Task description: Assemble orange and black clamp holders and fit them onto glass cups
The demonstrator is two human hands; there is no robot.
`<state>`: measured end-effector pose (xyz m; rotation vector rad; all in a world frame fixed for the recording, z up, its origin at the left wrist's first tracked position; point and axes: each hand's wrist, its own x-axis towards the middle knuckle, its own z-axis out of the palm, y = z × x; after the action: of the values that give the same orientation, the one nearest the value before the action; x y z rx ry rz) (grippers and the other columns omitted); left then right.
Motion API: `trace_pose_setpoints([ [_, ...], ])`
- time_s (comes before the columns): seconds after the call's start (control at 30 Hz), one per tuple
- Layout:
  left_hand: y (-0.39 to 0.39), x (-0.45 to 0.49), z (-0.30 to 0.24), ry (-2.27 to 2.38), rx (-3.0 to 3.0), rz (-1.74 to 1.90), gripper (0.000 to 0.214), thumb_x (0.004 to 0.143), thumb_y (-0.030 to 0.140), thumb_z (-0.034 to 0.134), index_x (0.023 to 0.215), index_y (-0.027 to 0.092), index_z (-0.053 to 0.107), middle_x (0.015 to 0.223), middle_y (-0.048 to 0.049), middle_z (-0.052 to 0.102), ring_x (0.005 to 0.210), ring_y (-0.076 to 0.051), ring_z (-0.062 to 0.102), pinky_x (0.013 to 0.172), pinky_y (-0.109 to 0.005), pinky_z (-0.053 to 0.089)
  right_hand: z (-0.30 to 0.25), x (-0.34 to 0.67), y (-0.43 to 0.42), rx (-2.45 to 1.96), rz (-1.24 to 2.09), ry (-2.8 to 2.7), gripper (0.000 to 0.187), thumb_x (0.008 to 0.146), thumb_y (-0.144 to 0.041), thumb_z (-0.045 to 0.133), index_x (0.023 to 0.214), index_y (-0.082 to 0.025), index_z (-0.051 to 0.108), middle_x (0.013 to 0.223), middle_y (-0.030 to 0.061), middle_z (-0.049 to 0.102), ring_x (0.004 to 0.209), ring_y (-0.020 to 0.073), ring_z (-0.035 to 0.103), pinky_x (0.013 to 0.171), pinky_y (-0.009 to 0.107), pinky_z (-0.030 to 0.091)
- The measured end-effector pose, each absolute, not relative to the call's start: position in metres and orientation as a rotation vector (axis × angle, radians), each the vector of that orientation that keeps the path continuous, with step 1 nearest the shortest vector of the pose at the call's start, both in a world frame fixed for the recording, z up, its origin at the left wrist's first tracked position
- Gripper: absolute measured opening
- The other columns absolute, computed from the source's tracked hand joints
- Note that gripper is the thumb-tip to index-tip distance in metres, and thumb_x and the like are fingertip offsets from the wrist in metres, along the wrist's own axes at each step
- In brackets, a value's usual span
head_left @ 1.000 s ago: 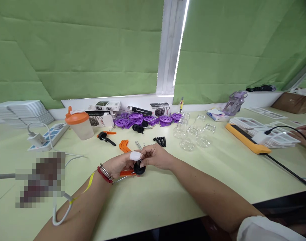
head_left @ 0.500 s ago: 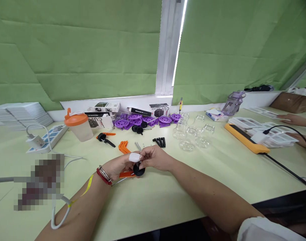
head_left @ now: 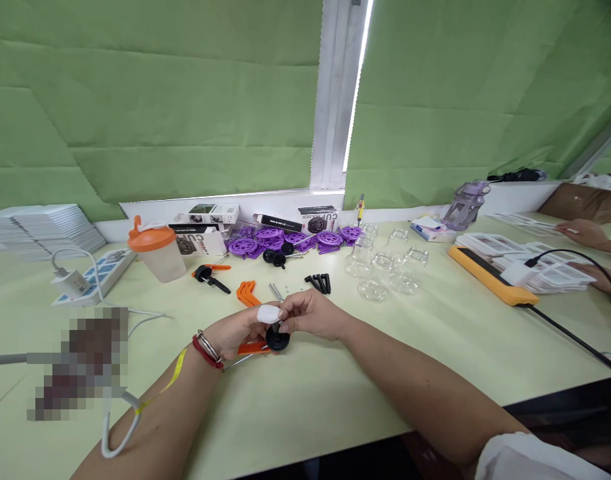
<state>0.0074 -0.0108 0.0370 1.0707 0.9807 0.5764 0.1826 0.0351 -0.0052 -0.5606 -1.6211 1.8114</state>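
My left hand [head_left: 239, 329], with a white wrap [head_left: 269, 314] around its thumb, is closed on an assembly of a black round part [head_left: 277, 339], an orange piece [head_left: 253, 348] and a thin metal rod [head_left: 239, 361]. Fingertips of my right hand [head_left: 310, 315] pinch at the top of the black part; whatever they hold is too small to name. Just beyond my hands lie orange curved pieces [head_left: 246, 293], metal screws [head_left: 275, 291] and several black handles [head_left: 318, 283]. A similar orange and black assembly [head_left: 210, 277] rests farther left.
Purple wheel-shaped parts [head_left: 270, 239] and cup holder boxes [head_left: 200, 241] line the back. Clear glass cups [head_left: 383, 267] stand right of centre. An orange-lidded shaker [head_left: 160, 253] and a power strip [head_left: 95, 277] are left. A co-worker's hand [head_left: 583, 233] is at far right.
My hands stay nearly in place, with only a slight shift of the right fingertips and the black part. At far right, the co-worker's hand has moved a little.
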Motion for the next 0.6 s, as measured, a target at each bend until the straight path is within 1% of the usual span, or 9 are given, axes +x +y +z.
trace_pose_setpoints([
  [0.13,-0.0112,0.0075,0.0381,0.977,1.062,0.572,0.045,0.061,0.046,0.069,0.096,0.020,0.060,0.063,0.0029,0.055,0.061,-0.015,0.052,0.063,-0.029,0.042,-0.0066,0.1841,0.0360,-0.558,1.803,-1.633,0.024,0.057,-0.024,0.083,0.073,-0.013,0.068,0.069,-0.0016,0.065,0.066,0.0107,0.059,0.069,0.029,0.048],
  [0.27,-0.0102,0.0062,0.0358,0.971,1.080,0.559,0.045,0.062,0.046,0.067,0.098,0.020,0.060,0.072,0.0007,0.060,0.063,-0.015,0.054,0.064,-0.029,0.042,-0.0091,0.1846,0.0364,-0.564,1.785,-1.623,0.022,0.057,-0.023,0.083,0.073,-0.014,0.070,0.070,-0.0011,0.066,0.067,0.0108,0.059,0.068,0.028,0.048],
  [0.43,-0.0103,0.0051,0.0341,0.977,1.085,0.567,0.044,0.062,0.046,0.066,0.097,0.020,0.060,0.066,0.0027,0.056,0.060,-0.015,0.053,0.061,-0.028,0.040,-0.0090,0.1838,0.0369,-0.565,1.794,-1.627,0.024,0.056,-0.025,0.083,0.072,-0.014,0.070,0.070,-0.0010,0.066,0.066,0.0108,0.058,0.068,0.028,0.048],
  [0.6,-0.0105,0.0059,0.0358,0.969,1.091,0.565,0.043,0.063,0.045,0.066,0.097,0.020,0.059,0.069,0.0016,0.057,0.062,-0.015,0.053,0.063,-0.029,0.040,-0.0067,0.1825,0.0366,-0.593,1.793,-1.622,0.027,0.053,-0.026,0.085,0.070,-0.013,0.068,0.067,-0.0016,0.065,0.063,0.0103,0.058,0.066,0.027,0.049],
])
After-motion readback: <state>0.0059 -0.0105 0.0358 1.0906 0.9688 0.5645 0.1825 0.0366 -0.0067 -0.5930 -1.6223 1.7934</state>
